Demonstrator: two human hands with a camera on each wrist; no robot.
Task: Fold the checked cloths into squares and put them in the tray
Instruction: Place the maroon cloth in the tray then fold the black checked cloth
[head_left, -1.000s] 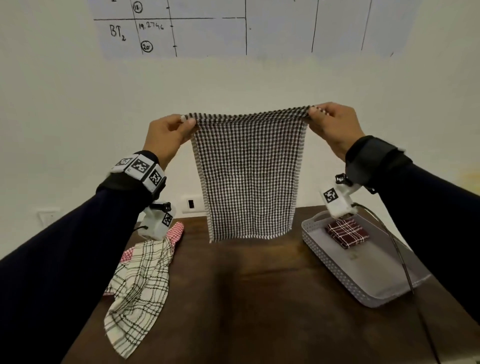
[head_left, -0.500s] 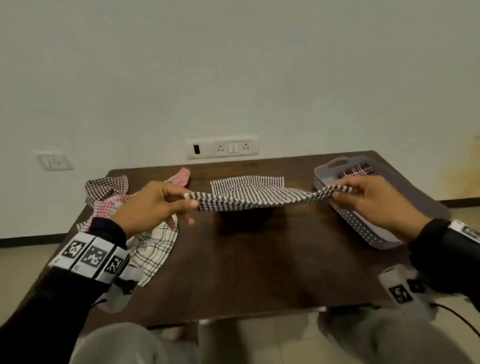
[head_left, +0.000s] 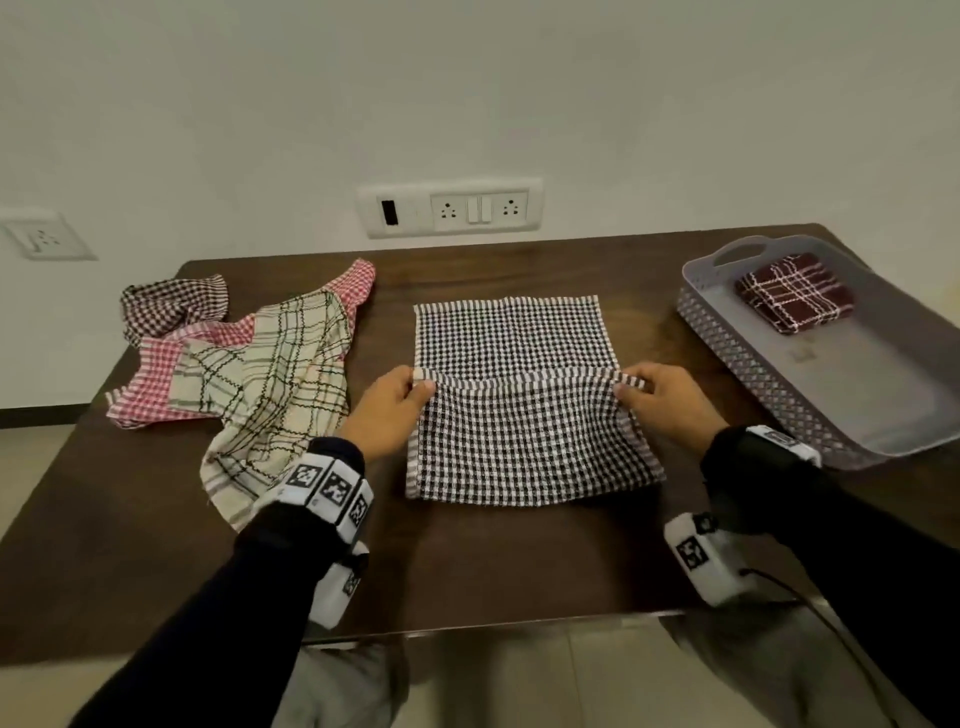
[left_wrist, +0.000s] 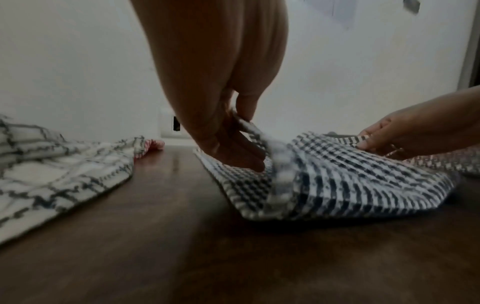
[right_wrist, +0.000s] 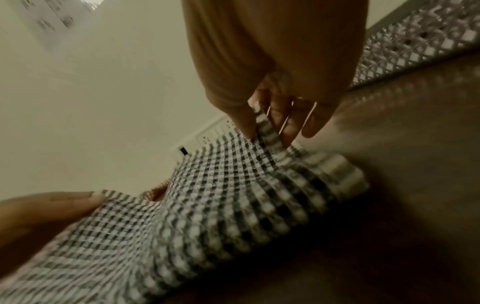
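Observation:
A black-and-white checked cloth (head_left: 514, 410) lies on the brown table (head_left: 519, 561), its near half doubled over the far half. My left hand (head_left: 395, 402) pinches the folded edge's left corner, and my right hand (head_left: 660, 397) pinches the right corner. The wrist views show the same pinches: left hand (left_wrist: 233, 131) on the cloth (left_wrist: 350, 179), right hand (right_wrist: 267, 121) on the cloth (right_wrist: 233, 201). A grey tray (head_left: 769, 384) at the right holds one folded maroon checked cloth (head_left: 795, 291).
A heap of unfolded cloths lies at the table's left: a cream one with dark lines (head_left: 270, 400), a pink checked one (head_left: 156, 384) and a dark checked one (head_left: 166, 306). A wall with sockets (head_left: 452, 208) stands right behind the table.
One second ago the cloth hung stretched in the air between both hands. It came down onto the table, and the held edge now lies folded across its middle.

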